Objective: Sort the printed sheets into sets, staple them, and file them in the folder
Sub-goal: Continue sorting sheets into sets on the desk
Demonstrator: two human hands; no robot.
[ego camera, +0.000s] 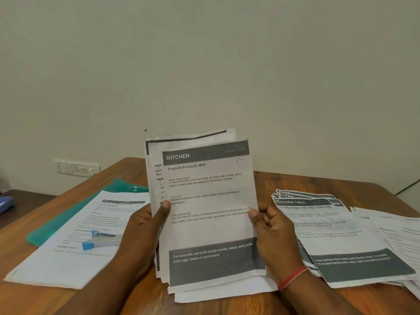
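The left hand (141, 226) and right hand (272, 228) each pinch a side edge of the stack of printed sheets (211, 223), thumbs in front, holding it upright between them. The paper looks light, limp and prone to fanning, so mid-edge holds suit it. Left of the left fingers lie the stapler (102, 241) and, further off, the green folder (56, 223). Right of the right fingers sits a sorted pile (341, 235).

- Grips the sheets (209, 228) at their left edge with the left hand (145, 226), thumb flat across the front.
- Pinches the right edge with the right hand (270, 230), fingers curled, thumb on top.
- Holds both hands raised, roughly level, palms turned inward.
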